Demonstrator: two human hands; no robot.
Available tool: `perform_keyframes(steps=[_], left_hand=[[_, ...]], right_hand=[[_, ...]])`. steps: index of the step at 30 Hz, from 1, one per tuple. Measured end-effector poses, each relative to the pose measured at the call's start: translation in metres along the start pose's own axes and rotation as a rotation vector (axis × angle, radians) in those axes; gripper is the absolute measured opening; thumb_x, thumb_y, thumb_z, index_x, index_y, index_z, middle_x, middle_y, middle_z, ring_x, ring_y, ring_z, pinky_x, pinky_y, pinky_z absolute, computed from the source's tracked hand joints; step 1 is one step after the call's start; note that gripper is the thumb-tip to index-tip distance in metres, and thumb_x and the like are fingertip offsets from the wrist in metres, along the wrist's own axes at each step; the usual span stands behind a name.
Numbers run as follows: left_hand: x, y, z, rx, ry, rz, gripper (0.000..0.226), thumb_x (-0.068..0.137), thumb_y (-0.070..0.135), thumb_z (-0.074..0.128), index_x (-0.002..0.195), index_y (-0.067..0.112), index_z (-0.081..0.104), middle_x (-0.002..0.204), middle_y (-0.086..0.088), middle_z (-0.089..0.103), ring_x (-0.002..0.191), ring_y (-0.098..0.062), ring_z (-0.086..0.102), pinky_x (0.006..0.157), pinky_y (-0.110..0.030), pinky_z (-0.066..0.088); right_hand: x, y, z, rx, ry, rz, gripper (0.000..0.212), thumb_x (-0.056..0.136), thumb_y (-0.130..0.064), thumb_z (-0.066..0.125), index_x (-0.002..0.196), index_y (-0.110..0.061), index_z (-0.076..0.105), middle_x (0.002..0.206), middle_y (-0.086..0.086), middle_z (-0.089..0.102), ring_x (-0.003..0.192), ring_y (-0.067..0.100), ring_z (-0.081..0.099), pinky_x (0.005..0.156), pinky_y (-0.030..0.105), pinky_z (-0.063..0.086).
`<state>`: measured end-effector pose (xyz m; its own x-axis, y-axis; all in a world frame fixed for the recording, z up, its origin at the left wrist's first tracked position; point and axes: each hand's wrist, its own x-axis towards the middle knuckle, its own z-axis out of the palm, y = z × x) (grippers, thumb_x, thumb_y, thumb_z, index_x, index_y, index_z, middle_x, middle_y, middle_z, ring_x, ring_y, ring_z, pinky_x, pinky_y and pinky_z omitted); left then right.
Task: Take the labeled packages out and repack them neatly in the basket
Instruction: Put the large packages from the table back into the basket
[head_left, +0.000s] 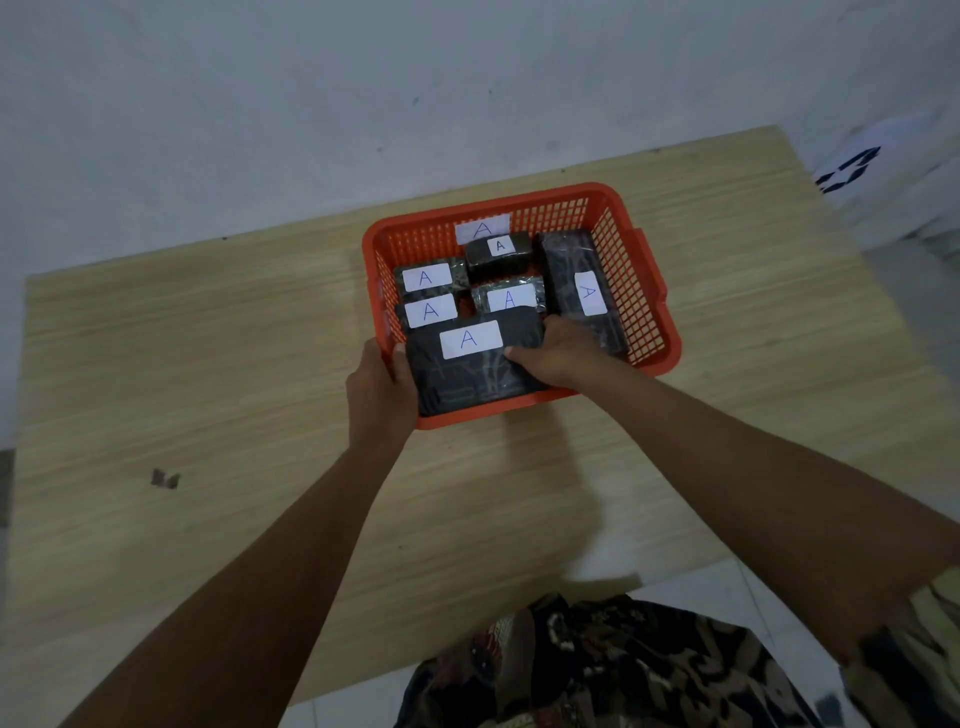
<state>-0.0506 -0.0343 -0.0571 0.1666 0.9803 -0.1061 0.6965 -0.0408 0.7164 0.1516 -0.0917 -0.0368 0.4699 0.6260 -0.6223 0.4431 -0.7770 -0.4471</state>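
Observation:
An orange plastic basket (644, 291) stands on the wooden table and holds several black wrapped packages, each with a white label marked A. The largest package (467, 374) lies at the basket's near side. My left hand (382, 387) grips its left edge at the basket's near left corner. My right hand (561, 353) presses on its right end, thumb on top. A long package (571, 270) lies along the right wall. Smaller packages sit at the left (426, 278), the middle (509, 299) and the back (498, 252).
The light wooden table (208, 389) extends wide to the left and in front of the basket. A grey wall rises behind. A small dark mark (165, 478) sits on the table at the left. White floor and patterned clothing show below.

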Motion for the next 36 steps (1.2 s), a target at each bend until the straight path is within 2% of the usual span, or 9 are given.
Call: perform_keyframes(steps=[4,10,15,17,21,24,27,31,36], left_hand=[[-0.001,0.001,0.000,0.012,0.018,0.009,0.028,0.102,0.024,0.040,0.107,-0.001,0.053,0.102,-0.022,0.066,0.091,-0.039,0.059,0.065,-0.029,0.027],[-0.001,0.002,0.001,0.015,0.032,0.008,0.027,0.102,0.023,0.040,0.107,-0.001,0.052,0.100,-0.024,0.066,0.089,-0.041,0.059,0.059,-0.027,0.020],[-0.001,0.003,0.001,0.022,0.024,0.000,0.026,0.102,0.024,0.040,0.106,0.001,0.052,0.100,-0.023,0.066,0.089,-0.040,0.059,0.063,-0.030,0.026],[-0.001,0.003,0.001,0.020,0.025,-0.005,0.026,0.102,0.024,0.040,0.107,0.001,0.052,0.099,-0.022,0.066,0.088,-0.039,0.059,0.063,-0.030,0.027],[-0.001,0.003,0.002,0.026,0.023,-0.008,0.027,0.102,0.025,0.040,0.108,0.002,0.052,0.098,-0.022,0.067,0.087,-0.039,0.060,0.062,-0.030,0.027],[0.001,0.002,0.001,0.018,0.020,0.009,0.026,0.102,0.025,0.040,0.108,0.003,0.052,0.097,-0.021,0.068,0.086,-0.039,0.060,0.062,-0.031,0.029],[0.000,0.001,0.001,0.003,0.020,0.013,0.026,0.102,0.025,0.040,0.107,0.003,0.052,0.094,-0.019,0.068,0.081,-0.037,0.061,0.061,-0.031,0.031],[-0.001,0.000,0.001,-0.013,0.020,0.011,0.025,0.102,0.025,0.041,0.106,0.003,0.053,0.090,-0.014,0.068,0.069,-0.022,0.053,0.056,-0.027,0.027],[0.000,-0.002,0.003,-0.017,0.014,0.003,0.026,0.102,0.027,0.040,0.109,0.006,0.054,0.091,-0.011,0.068,0.070,-0.021,0.056,0.060,-0.029,0.036]], right_hand=[[0.004,0.003,0.011,-0.030,0.045,0.014,0.065,0.083,-0.059,0.067,0.132,-0.018,0.057,0.135,0.009,0.061,0.121,0.030,0.059,0.102,0.043,0.049],[0.002,0.005,0.017,-0.068,0.130,0.005,0.059,0.088,-0.054,0.066,0.129,-0.013,0.056,0.127,0.011,0.063,0.117,0.033,0.060,0.097,0.041,0.051],[0.000,0.002,0.012,-0.140,0.189,-0.032,0.056,0.085,-0.054,0.066,0.127,-0.018,0.055,0.122,0.004,0.064,0.113,0.028,0.061,0.084,0.036,0.046],[-0.001,-0.002,0.004,-0.207,0.332,-0.109,0.048,0.087,-0.053,0.062,0.122,-0.020,0.060,0.117,0.003,0.066,0.112,0.027,0.062,0.087,0.039,0.049],[0.015,-0.012,-0.016,-0.186,0.488,-0.363,0.022,0.097,-0.029,0.056,0.108,-0.020,0.073,0.110,0.005,0.072,0.105,0.025,0.065,0.083,0.034,0.049],[0.033,-0.023,-0.022,-0.236,0.470,-0.410,0.020,0.097,-0.024,0.058,0.101,-0.019,0.077,0.103,0.006,0.074,0.098,0.026,0.067,0.080,0.029,0.048],[0.047,-0.027,-0.019,-0.233,0.385,-0.392,0.021,0.094,-0.027,0.065,0.111,-0.019,0.076,0.115,0.008,0.072,0.109,0.028,0.065,0.092,0.033,0.050],[0.058,-0.022,-0.012,-0.216,0.344,-0.439,0.024,0.089,-0.026,0.071,0.110,-0.015,0.075,0.115,0.005,0.071,0.109,0.025,0.065,0.091,0.035,0.052],[0.069,-0.019,-0.016,-0.263,0.301,-0.471,0.031,0.090,-0.028,0.070,0.118,-0.015,0.071,0.124,0.007,0.061,0.117,0.027,0.055,0.097,0.040,0.048]])
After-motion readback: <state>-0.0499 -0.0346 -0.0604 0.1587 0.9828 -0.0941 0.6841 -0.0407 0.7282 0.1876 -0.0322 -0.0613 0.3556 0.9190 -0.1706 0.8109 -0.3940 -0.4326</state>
